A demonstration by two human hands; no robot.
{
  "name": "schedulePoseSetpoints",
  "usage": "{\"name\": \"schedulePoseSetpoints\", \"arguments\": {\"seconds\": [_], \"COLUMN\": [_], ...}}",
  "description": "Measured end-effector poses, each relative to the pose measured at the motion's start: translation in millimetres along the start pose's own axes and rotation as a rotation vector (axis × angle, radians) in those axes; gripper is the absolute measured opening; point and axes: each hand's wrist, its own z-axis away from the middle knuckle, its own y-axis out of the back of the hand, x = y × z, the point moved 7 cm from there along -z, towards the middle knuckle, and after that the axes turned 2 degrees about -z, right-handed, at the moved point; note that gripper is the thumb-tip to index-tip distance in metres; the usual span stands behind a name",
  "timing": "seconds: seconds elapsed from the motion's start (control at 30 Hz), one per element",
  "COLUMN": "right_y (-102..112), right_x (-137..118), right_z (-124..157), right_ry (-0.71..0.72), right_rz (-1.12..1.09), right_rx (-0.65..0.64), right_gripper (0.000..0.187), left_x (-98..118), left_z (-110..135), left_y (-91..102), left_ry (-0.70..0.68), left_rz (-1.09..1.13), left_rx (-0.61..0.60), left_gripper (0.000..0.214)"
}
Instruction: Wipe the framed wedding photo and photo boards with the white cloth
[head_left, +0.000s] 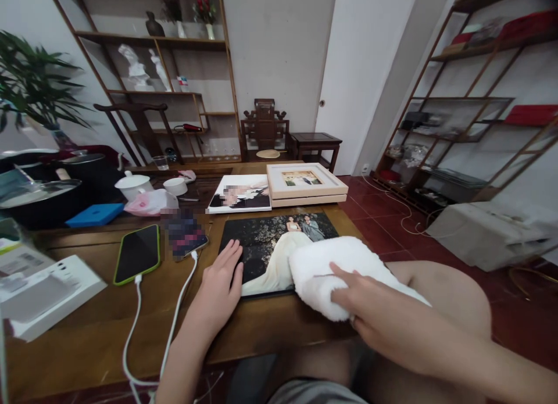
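A dark photo panel [253, 235] with a wedding picture lies flat on the wooden table [261, 328] in front of me. My left hand [222, 276] rests on its left edge, fingers stretched out and holding nothing. A fluffy white cloth [344, 256], bunched up, is gripped in my right hand [364, 299]. The cloth lies over the panel's lower right part and hides that corner. Some of my right fingers are hidden beneath the cloth.
Behind the panel lie a white photo board [257, 202] and light wooden picture frames [307, 192]. To the left are a green-edged phone [137, 254], another device with a white cable [178, 311], a white box [56, 296], a blue box [95, 214] and pots [43, 197].
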Motion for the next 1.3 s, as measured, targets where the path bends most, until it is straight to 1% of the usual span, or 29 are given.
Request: {"name": "schedulePoseSetpoints", "arguments": {"seconds": [0.03,0.1,0.17,0.27,0.33,0.37,0.4,0.47,0.57,0.67,0.73,0.8,0.83,0.9,1.03,1.1,1.17,1.23,1.3], "right_y": [2,9,18,32,37,38,37,29,12,-8,-17,-17,-14,-4,17,26,31,32,29], "right_x": [3,12,22,37,42,42,39,27,-8,-45,-56,-57,-54,-43,-16,-5,2,4,-1], "right_z": [-8,-33,-65,-111,-130,-134,-134,-123,-82,-37,-19,-16,-20,-38,-95,-122,-143,-152,-149], "right_ry": [-0.008,-0.003,0.030,0.039,0.025,0.015,0.009,0.006,0.065,0.199,0.221,0.214,0.206,0.174,0.085,0.056,0.039,0.032,0.024], "right_rz": [0.013,0.064,0.126,0.194,0.204,0.204,0.202,0.194,0.168,0.111,0.078,0.059,0.056,0.065,0.135,0.156,0.159,0.157,0.158], "right_rx": [-0.005,-0.005,0.011,0.052,0.076,0.083,0.087,0.087,0.088,-0.002,-0.085,-0.098,-0.077,-0.013,0.093,0.118,0.127,0.133,0.137], "right_gripper": [0.032,0.031,0.030,0.028,0.029,0.030,0.030,0.031,0.036,0.034,0.033,0.034,0.034,0.036,0.034,0.034,0.035,0.036,0.037], "left_x": [0,0,1,1,1,0,0,0,0,1,1,0,0,0,-1,-2,-2,-2,-2], "left_z": [0,0,0,0,1,1,1,1,0,0,0,0,0,0,1,1,1,1,1], "left_y": [0.1,0.2,0.7,1.0,1.0,0.9,0.8,0.4,0.8,1.0,1.0,0.9,0.6,-0.5,-1.0,-0.9,-0.9,-1.1,-1.4], "left_ry": [0.002,0.005,0.003,-0.005,-0.009,-0.010,-0.012,-0.017,-0.023,-0.019,-0.016,-0.017,-0.019,-0.027,-0.041,-0.041,-0.037,-0.031,-0.023], "left_rz": [-0.002,-0.006,-0.009,-0.010,-0.012,-0.011,-0.010,-0.010,-0.021,-0.018,-0.013,-0.013,-0.016,-0.021,-0.024,-0.023,-0.022,-0.020,-0.019], "left_rx": [-0.002,-0.007,-0.009,-0.009,-0.004,0.000,0.003,0.009,0.015,0.007,0.004,0.009,0.012,0.013,0.022,0.021,0.014,0.003,-0.008], "left_gripper": [0.044,0.044,0.044,0.045,0.046,0.046,0.046,0.045,0.045,0.045,0.045,0.044,0.045,0.046,0.046,0.046,0.046,0.046,0.047]}}
